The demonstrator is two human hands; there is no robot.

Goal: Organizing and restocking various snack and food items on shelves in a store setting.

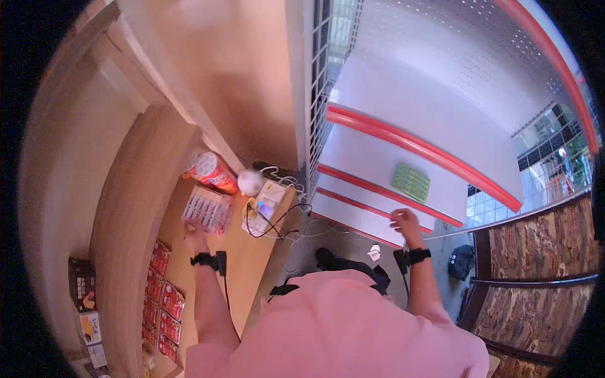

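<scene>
My left hand [196, 239] is at the near left corner of a white-and-pink multi-unit pack [207, 208] on the wooden counter. Its fingers overlap the pack's edge; blur hides whether they grip it or only touch it. My right hand [406, 226] hovers in front of the white shelves with red edge strips, its fingers loosely bent and apart, holding nothing. Just beyond it, a green multi-unit pack [411, 183] lies on one of the white shelves [359, 153]. Both wrists wear black bands with small devices and cables.
A red snack canister [217, 174] and a white round object [250, 182] stand behind the pack. A power strip [257, 222] with tangled cables sits at the counter's edge. Red packets [168, 321] line the counter's left. Wire mesh [319, 104] flanks the shelves; white scrap [374, 252] lies on the floor.
</scene>
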